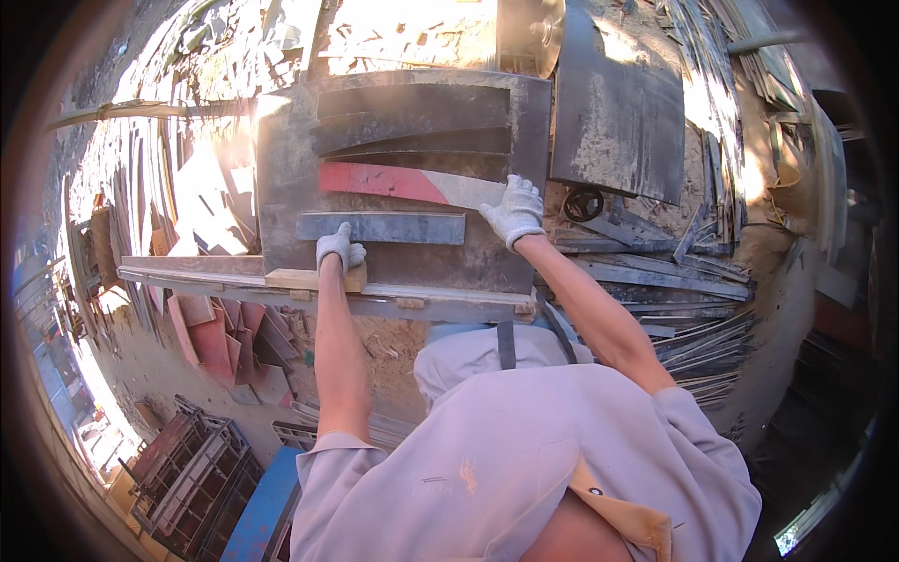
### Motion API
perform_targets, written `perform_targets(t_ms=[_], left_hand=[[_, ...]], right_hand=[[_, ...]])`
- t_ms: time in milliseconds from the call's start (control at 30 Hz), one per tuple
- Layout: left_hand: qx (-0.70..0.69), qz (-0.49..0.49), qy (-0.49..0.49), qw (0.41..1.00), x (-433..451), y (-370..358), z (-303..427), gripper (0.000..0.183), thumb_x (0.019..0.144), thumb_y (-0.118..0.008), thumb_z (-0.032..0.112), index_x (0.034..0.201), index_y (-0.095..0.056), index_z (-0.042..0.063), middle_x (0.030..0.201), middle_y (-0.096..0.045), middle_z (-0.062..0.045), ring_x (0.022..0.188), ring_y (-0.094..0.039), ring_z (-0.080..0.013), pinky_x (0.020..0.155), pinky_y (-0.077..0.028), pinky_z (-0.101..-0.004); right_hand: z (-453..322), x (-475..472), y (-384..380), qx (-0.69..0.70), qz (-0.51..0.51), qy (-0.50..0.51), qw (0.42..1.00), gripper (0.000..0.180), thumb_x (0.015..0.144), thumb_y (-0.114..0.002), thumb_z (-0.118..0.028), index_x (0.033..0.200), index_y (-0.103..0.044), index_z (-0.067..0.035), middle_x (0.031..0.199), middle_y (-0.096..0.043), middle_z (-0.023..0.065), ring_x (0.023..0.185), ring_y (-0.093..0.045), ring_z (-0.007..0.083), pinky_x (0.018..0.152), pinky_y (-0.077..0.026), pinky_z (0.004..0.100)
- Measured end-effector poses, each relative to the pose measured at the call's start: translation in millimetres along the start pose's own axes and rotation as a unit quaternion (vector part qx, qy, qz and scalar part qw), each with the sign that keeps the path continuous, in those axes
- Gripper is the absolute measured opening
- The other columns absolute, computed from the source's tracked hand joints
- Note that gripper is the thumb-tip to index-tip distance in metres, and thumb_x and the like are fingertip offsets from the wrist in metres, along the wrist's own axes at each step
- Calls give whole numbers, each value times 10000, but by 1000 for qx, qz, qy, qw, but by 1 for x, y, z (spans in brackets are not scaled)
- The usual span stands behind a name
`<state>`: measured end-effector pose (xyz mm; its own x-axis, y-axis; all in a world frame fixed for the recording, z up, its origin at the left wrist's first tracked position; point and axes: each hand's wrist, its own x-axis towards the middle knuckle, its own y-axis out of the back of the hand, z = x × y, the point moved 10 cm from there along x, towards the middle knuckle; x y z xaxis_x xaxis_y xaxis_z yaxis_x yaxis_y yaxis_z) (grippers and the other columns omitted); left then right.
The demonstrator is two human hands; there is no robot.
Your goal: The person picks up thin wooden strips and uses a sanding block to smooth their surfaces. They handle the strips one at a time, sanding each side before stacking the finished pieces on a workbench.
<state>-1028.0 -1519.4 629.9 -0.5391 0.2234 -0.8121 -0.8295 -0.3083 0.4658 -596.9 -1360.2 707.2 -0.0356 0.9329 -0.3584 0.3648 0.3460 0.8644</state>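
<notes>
Both of my hands wear pale knitted gloves. My left hand [340, 250] rests at the near edge of a blue-grey strip of board [414, 229], its thumb over the strip, beside a short wooden block [298, 279]. At the right end of a curved red and grey board piece [383, 180] is my right hand [517, 211], its fingers at that end; how firmly it grips is not plain. Both pieces lie on a dark metal work table [449, 267]. Beyond them, more dark curved strips [414, 133] lie on the table.
A round metal disc [550, 35] stands beyond the table, beside a dark panel [618, 105]. A black handwheel [583, 204] sits low at the right. Stacked board strips [660, 277] lie at the right, red board offcuts [211, 337] at the left. A long rail [225, 284] edges the table.
</notes>
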Motion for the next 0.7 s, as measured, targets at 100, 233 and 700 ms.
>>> perform_targets(t_ms=[100, 233, 700], left_hand=[[96, 27, -31, 995, -30, -6, 25, 480, 1054, -679, 451, 1053, -710, -28, 791, -731, -141, 567, -693, -234, 466, -577, -338], [-16, -22, -120, 992, -71, -55, 41, 485, 1050, -689, 456, 969, -708, -22, 727, -692, -95, 504, -618, -163, 426, -486, -288], [-419, -106, -57, 900, -135, -164, 59, 747, 823, -914, 543, 1288, -602, 48, 1084, -655, -120, 1038, -667, -289, 884, -601, -471]], right_hand=[[-46, -5, 13, -106, 94, 234, 962, 854, 721, -896, -375, 1405, -535, -13, 1324, -611, 225, 1224, -596, 403, 1040, -481, 524], [-63, 17, -6, -201, -47, 267, 941, 734, 707, -879, -362, 1284, -589, -12, 1209, -640, 200, 1162, -598, 375, 985, -478, 502], [10, -103, 27, 224, -426, 103, 871, 779, 673, -893, -563, 1176, -772, 18, 1079, -781, 159, 997, -733, 237, 891, -555, 360]])
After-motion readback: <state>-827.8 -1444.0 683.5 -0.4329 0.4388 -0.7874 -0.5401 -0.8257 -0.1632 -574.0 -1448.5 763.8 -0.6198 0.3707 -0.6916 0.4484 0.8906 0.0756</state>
